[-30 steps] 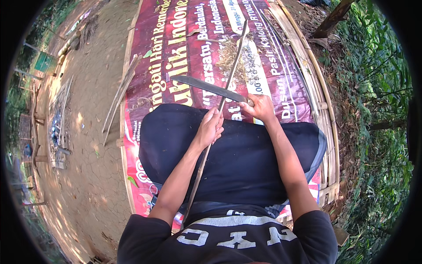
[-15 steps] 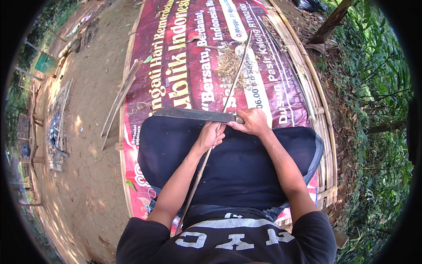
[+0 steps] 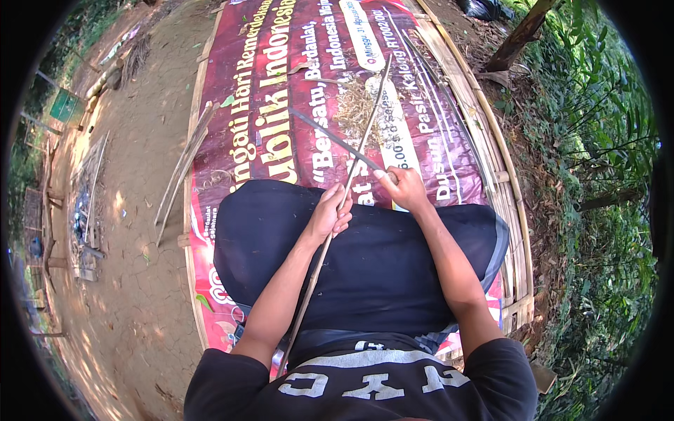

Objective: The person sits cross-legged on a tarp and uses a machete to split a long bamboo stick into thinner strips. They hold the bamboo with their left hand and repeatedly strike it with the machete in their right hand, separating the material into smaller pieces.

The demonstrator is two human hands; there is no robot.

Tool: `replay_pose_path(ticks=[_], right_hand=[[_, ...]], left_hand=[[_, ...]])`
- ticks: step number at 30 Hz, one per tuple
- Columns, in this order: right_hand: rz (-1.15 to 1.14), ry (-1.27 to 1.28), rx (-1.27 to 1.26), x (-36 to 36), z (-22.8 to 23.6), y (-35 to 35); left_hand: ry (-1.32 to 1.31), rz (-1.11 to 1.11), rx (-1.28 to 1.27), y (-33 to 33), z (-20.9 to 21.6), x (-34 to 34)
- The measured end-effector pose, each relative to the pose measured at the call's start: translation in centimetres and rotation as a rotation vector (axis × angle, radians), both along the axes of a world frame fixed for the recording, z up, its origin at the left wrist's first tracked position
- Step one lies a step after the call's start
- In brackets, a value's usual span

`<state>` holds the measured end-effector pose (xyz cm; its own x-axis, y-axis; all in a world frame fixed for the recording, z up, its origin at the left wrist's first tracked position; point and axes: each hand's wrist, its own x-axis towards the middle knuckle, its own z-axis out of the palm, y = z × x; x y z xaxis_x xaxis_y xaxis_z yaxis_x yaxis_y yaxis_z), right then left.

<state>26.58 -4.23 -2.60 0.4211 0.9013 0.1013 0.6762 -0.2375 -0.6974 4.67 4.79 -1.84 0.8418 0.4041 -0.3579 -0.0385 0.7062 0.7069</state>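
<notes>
My left hand (image 3: pixel 330 214) is closed round a long thin stick (image 3: pixel 378 102), likely a bamboo strip. The stick slants from beside my left side, over my dark-clothed lap, out past my knees. In my right hand (image 3: pixel 404 189) is the handle of a machete (image 3: pixel 324 132), gripped with the thumb toward the blade. The blade points away to the far left, its narrow edge turned up to view. It crosses the stick just beyond my left hand and appears to touch it. The handle is mostly hidden by my fingers.
A pile of pale shavings (image 3: pixel 354 112) lies on the red printed banner (image 3: pixel 242 151) over a bamboo platform (image 3: pixel 518 288). Split strips (image 3: pixel 184 165) lean at its left edge; more long strips (image 3: pixel 449 105) lie right. Bare soil (image 3: pixel 140 175) spreads left, green plants (image 3: pixel 604 281) right.
The machete has moved outward along the stick, away from my left hand. Its blade has swung from nearly crosswise to pointing far left, its broad side no longer showing. My left hand keeps its hold.
</notes>
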Motion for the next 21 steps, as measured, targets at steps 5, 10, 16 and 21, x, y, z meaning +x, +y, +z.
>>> replay_pose_path(ticks=[5,10,16,21], right_hand=[[0.230,-0.144,0.053,-3.6,0.0,0.1],[0.164,-0.250,0.152,-1.1,-0.8,0.7],[-0.511,-0.197,-0.137,8.0,-2.0,2.1],[-0.617,0.057,-0.017,8.9,-3.7,0.7]], left_hand=[[0.108,0.051,0.175,0.5,-0.7,0.1],[0.053,0.074,0.032,0.2,0.8,-0.7],[0.091,-0.002,-0.008,-1.2,-0.2,-1.4],[0.108,0.012,0.125,-0.7,0.1,-0.1]])
